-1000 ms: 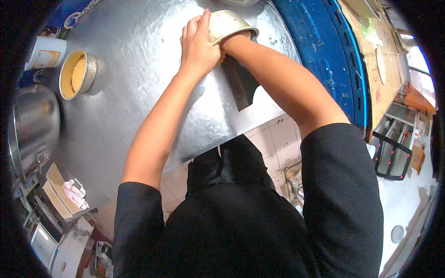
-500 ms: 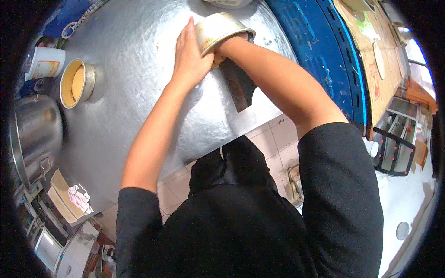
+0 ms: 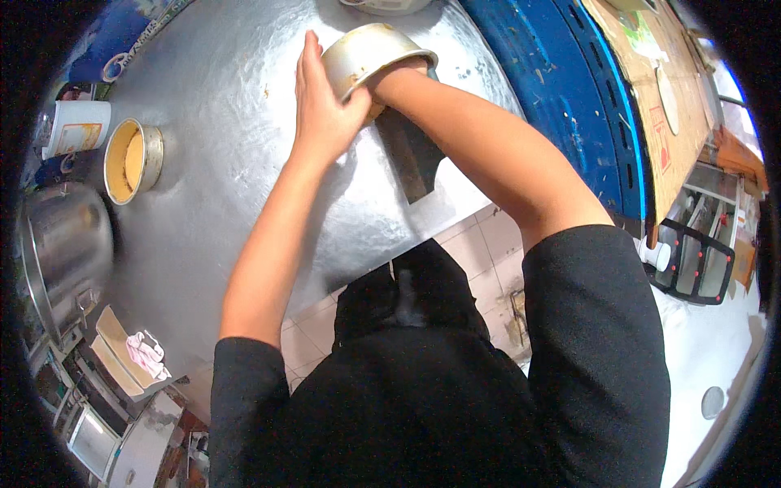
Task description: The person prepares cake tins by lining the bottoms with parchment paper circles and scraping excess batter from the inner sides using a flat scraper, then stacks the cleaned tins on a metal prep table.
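Note:
A round metal bowl (image 3: 368,55) lies tipped on its side on the steel worktop (image 3: 220,187), its mouth turned toward me and to the right. My left hand (image 3: 324,110) grips the bowl's outer wall from the left. My right hand (image 3: 396,75) reaches inside the bowl, so its fingers are hidden. A dark flat scraper-like piece (image 3: 411,154) shows on the worktop under my right forearm; I cannot tell whether my right hand holds it.
A small metal cup of yellowish batter (image 3: 133,160) and a white tub (image 3: 75,128) stand at the left. A large steel pot (image 3: 61,252) sits at the left edge. A blue barrel (image 3: 569,89) and a wooden board (image 3: 659,106) lie to the right.
Both hands and the bowl have shifted slightly away from me, toward the far side of the worktop. The bowl stays tipped on its side in the same grip.

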A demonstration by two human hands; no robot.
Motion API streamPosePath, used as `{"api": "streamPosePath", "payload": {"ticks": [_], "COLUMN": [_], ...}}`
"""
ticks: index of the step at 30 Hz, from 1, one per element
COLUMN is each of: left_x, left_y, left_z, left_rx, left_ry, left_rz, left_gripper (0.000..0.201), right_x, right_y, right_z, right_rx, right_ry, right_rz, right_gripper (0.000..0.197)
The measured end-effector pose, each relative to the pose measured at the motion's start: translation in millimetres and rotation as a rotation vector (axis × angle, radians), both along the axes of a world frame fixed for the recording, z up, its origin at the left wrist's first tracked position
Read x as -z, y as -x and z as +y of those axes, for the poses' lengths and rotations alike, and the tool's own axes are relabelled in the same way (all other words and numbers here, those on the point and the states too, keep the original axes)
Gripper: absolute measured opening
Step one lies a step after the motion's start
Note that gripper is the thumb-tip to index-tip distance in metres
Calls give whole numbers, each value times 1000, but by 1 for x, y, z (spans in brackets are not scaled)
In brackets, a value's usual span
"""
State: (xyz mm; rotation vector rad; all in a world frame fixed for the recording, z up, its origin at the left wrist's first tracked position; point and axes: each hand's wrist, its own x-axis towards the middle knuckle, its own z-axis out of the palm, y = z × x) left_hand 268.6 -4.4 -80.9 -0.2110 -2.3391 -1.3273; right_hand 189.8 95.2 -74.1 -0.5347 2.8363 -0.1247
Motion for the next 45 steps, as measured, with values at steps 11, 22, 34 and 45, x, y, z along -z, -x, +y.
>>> {"api": "streamPosePath", "payload": {"ticks": [11,22,34,45], "left_x": [55,35,-7,61], "left_y": [-32,-14,2,-38], "left_z": [-7,14,18,-19], "left_rx": [9,-181,-130,-44], "left_ry": [-169,-100,152,-82], "left_rz": [-284,135,-154,-380], "left_gripper": [89,66,67,77], "right_x": [-21,-11,-47,-19], "right_y": [-14,-6,-17,-32], "right_z": [-9,-4,0,-10], "right_rx": [-238,-238,-83,-357], "right_ry": [-126,-191,24,-136], "right_rz": [31,-34,-57,182], "right_gripper": [56,65,50,49]}}
